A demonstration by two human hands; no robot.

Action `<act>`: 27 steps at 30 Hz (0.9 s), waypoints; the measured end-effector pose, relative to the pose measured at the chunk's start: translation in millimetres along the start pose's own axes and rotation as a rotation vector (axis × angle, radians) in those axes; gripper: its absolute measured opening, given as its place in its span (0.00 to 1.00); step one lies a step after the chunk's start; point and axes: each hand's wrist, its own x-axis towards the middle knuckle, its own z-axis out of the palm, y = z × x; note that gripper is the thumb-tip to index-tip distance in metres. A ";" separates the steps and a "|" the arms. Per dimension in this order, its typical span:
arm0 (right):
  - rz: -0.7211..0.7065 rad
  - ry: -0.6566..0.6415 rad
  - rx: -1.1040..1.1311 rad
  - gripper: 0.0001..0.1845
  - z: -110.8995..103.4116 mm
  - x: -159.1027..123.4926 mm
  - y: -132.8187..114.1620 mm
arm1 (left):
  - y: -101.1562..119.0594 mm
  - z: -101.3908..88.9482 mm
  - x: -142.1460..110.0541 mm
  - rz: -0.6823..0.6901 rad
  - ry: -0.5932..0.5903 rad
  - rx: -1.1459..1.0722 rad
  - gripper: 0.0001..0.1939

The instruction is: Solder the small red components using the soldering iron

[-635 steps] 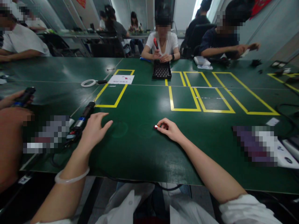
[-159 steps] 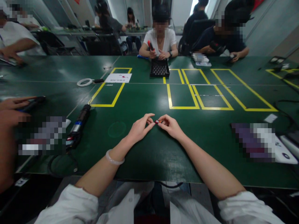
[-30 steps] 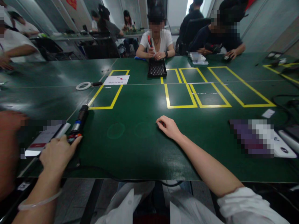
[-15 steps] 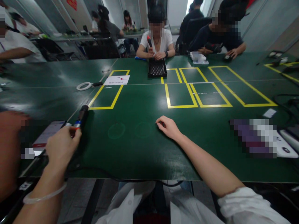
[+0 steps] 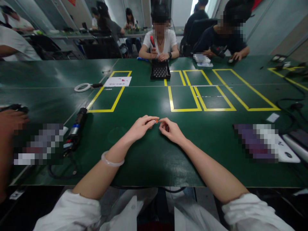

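My left hand (image 5: 141, 127) is closed in a pinch, thumb and fingers together, on a small orange and silver piece (image 5: 156, 121) too tiny to name. Right beside it, my right hand (image 5: 171, 131) rests over the table with curled fingers, its fingertips at the piece or just short of it. Whatever those right fingers hold, if anything, is hidden. A corded electric screwdriver (image 5: 76, 126), black with a blue and silver band, lies to the left of my left forearm, tip pointing away.
On the left lies a blurred phone-like thing (image 5: 44, 141), near another person's hand (image 5: 14, 123). To the right are a purple and white item (image 5: 257, 141) and cables. Ahead are yellow tape frames (image 5: 185, 109), a white paper (image 5: 117, 81), and a black tray (image 5: 160, 76) before a seated person.
My left hand has let go of the electric screwdriver, leaving it on the table, and moved right to meet my right hand, which stays almost in place. The small orange piece now shows between them.
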 end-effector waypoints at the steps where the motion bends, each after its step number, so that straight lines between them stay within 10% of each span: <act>1: 0.001 -0.008 0.026 0.14 0.0 0.1 -0.7 | -3.0 4.4 2.4 -0.012 -0.020 -0.047 0.21; 16: -0.004 0.014 0.034 0.06 -1.0 1.9 -6.0 | -27.0 21.7 -1.4 -0.072 -0.034 -0.352 0.19; 27: -0.003 0.024 0.005 0.07 -0.1 1.3 -2.9 | -24.0 26.2 -4.7 0.052 -0.025 -0.124 0.12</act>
